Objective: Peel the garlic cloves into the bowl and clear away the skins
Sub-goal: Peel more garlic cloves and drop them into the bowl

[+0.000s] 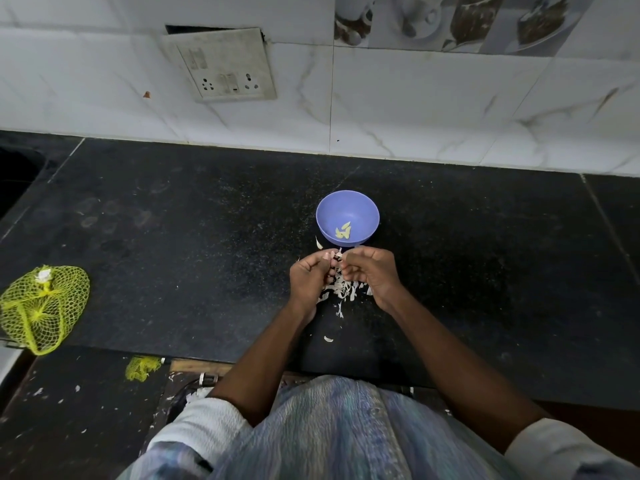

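Peeling is in hand: both hands — left [309, 277], right [372, 273] — pinch a clove [337, 255] at 6 o'clock of the bowl [347, 206]. Next, I judge, strip the skin and drop the clove in.

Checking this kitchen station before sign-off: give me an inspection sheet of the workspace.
Surface: dark speckled stone counter, smudged.
Job's things: round purple plastic bowl holding a few peeled garlic cloves; clove being peeled is hidden between the fingers.
Clutter: pile of white garlic skins under the hands; yellow mesh net bag at left edge.
Grippers: left hand and right hand both pinch something small.
Cables: nothing seen.
Surroundings: white marble-pattern wall tiles; grubby switch-and-socket plate.
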